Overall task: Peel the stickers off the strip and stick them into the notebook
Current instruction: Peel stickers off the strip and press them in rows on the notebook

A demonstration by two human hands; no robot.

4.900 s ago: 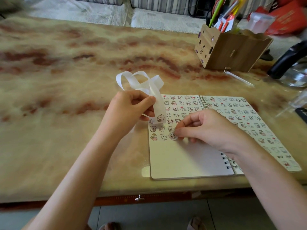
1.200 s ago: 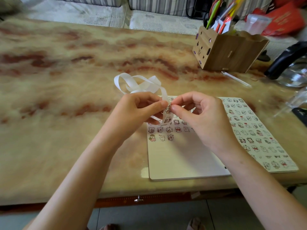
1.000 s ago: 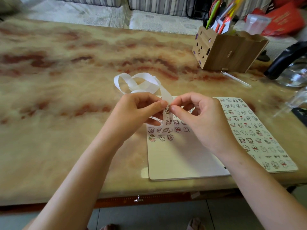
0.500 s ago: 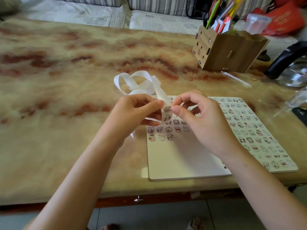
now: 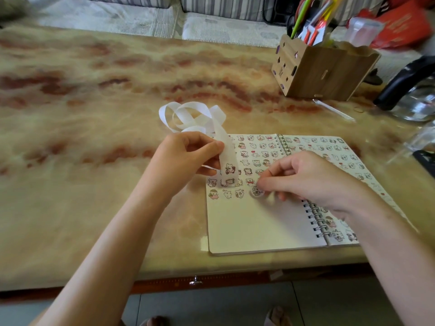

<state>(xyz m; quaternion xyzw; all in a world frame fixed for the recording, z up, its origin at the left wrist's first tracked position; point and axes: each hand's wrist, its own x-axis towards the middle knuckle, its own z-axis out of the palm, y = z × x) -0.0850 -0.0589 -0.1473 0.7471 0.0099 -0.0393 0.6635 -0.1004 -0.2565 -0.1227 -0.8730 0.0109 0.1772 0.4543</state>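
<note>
An open spiral notebook [image 5: 259, 222] lies on the marble table, both pages carrying rows of small cartoon stickers. My left hand [image 5: 186, 158] pinches a long white sticker strip [image 5: 226, 149] above the left page; the strip curls in loops behind the hand and two stickers remain on its hanging end. My right hand [image 5: 306, 177] is low over the left page, fingertips pinching a small round sticker [image 5: 257, 191] right at the paper, at the end of the lowest row. Whether the sticker touches the page is blurred.
A wooden pen holder [image 5: 322, 71] full of pens stands at the back right, a thin clear stick [image 5: 334, 110] in front of it. A black-handled glass kettle [image 5: 409, 90] sits at the right edge. The table's front edge runs just below the notebook.
My right hand has pulled a sticker off the strip and carried it down and right to the left page. My left hand still holds the strip, which now hangs freer.
</note>
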